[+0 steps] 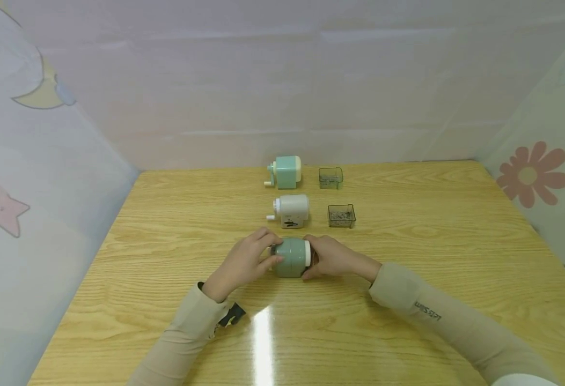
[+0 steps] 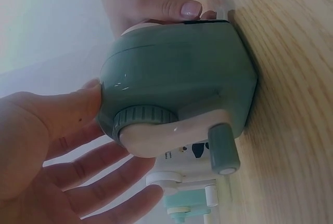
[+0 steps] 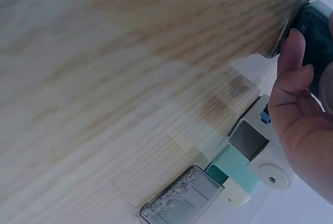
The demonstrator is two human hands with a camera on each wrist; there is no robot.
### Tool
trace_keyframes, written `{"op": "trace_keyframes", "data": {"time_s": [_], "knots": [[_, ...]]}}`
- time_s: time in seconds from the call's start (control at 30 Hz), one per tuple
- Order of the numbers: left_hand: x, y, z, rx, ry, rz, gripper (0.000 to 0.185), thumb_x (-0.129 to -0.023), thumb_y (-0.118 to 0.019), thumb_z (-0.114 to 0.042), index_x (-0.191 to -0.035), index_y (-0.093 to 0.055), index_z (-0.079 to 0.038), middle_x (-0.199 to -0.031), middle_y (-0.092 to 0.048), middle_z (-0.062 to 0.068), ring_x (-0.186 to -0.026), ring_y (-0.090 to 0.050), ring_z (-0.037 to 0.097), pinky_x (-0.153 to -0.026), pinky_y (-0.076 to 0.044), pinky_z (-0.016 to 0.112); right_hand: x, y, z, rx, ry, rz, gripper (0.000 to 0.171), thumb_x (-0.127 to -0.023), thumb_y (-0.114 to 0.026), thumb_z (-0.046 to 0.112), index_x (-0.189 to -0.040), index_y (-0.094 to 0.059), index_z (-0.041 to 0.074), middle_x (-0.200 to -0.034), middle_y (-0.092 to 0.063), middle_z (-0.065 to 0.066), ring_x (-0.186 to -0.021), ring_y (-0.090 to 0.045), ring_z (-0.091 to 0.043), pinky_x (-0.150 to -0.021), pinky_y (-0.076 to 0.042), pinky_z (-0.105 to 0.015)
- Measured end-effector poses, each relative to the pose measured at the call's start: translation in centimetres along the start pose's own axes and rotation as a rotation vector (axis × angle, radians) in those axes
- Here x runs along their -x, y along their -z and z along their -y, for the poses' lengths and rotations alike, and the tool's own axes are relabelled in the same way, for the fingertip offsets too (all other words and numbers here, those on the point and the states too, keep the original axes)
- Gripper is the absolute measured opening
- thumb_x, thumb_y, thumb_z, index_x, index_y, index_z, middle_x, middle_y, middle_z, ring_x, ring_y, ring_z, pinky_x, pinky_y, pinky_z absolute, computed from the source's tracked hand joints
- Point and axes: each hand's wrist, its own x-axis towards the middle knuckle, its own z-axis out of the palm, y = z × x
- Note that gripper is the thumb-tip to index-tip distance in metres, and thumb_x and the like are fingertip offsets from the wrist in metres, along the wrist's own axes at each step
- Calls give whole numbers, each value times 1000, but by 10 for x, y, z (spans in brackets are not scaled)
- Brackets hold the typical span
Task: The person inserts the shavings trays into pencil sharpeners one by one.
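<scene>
A dark green hand-crank pencil sharpener (image 1: 290,258) stands on the table between both hands. My left hand (image 1: 248,261) holds its body from the crank side, thumb and fingers on opposite sides. In the left wrist view, the beige crank with its green knob (image 2: 223,148) points toward the camera, untouched. At the other end, my right hand (image 1: 332,257) pinches the see-through drawer (image 3: 276,42), which sticks partly out of the body. The fingers hide most of this drawer, and its contents cannot be made out.
Behind stand a white pencil sharpener (image 1: 294,209) and a mint one (image 1: 287,171), cranks to the left. To their right lie two clear drawers with shavings, the nearer drawer (image 1: 342,216) and the farther drawer (image 1: 330,178). A wall (image 1: 311,107) borders the wooden table (image 1: 432,214).
</scene>
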Motion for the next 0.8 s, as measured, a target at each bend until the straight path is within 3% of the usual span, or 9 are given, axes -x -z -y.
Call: {"op": "trace_keyframes", "data": {"time_s": [0.37, 0.63, 0.8], "knots": [[1, 1, -1, -3, -5, 2, 31, -82, -67, -21, -107, -60, -3, -102, -58, 6, -90, -59, 18, -73, -52, 28, -2, -2, -2, -26, 14, 3, 61, -70, -80, 24, -117, -48, 2, -96, -60, -2, -76, -55, -9, -62, -47, -24], [1, 3, -1, 7, 8, 29, 32, -84, -66, -22, -110, -59, -4, -105, -57, 5, -91, -59, 17, -74, -51, 28, -2, 0, -6, -27, 13, 3, 56, -70, -80, 18, -115, -49, 1, -90, -60, -1, -69, -54, -9, -58, -47, -24], [1, 10, 2, 39, 40, 49, 34, -87, -63, -23, -115, -57, -4, -112, -57, 7, -97, -59, 24, -80, -51, 34, 5, 4, -5, 13, 2, -5, 59, -74, -76, 14, -121, -46, -2, -85, -59, -1, -68, -53, -9, -59, -47, -25]]}}
